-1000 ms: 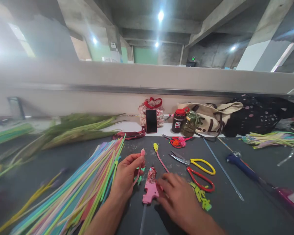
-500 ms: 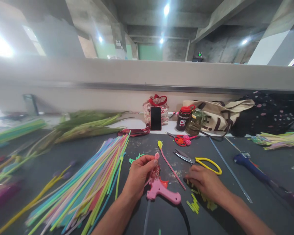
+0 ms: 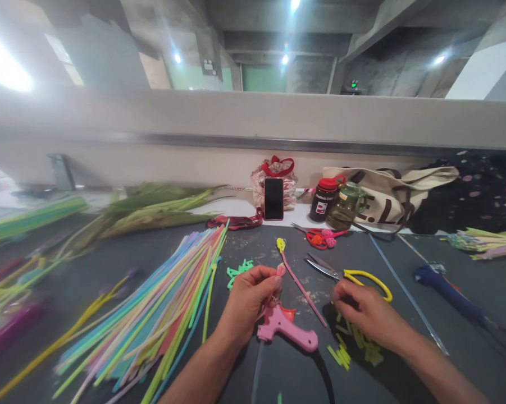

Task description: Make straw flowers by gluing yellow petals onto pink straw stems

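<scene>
My left hand (image 3: 249,297) is closed in a pinch on a small pink piece (image 3: 280,270), whose tip pokes above the fingertips. Just below it lies a pink glue gun (image 3: 292,332), its nozzle end hidden behind the hand. My right hand (image 3: 364,314) hovers above cut yellow-green pieces (image 3: 340,356), fingers curled together; whatever they may hold is too small to make out. Between the hands lies a pink stem (image 3: 303,292) with a yellow tip (image 3: 281,244). Scissors with yellow handles (image 3: 373,279) rest beyond my right hand, partly covered by it.
A fan of pastel stems (image 3: 151,314) covers the left side. Short green pieces (image 3: 238,272) lie beyond my left hand. Red scissors (image 3: 318,240), a phone (image 3: 273,199), two bottles (image 3: 322,205) and a canvas bag (image 3: 387,193) line the back. A clear stick (image 3: 408,294) lies right.
My right hand has lifted a little from the yellow-green pieces and its fingers have drawn together. My left hand keeps its pinch on the pink piece. The view has shifted slightly.
</scene>
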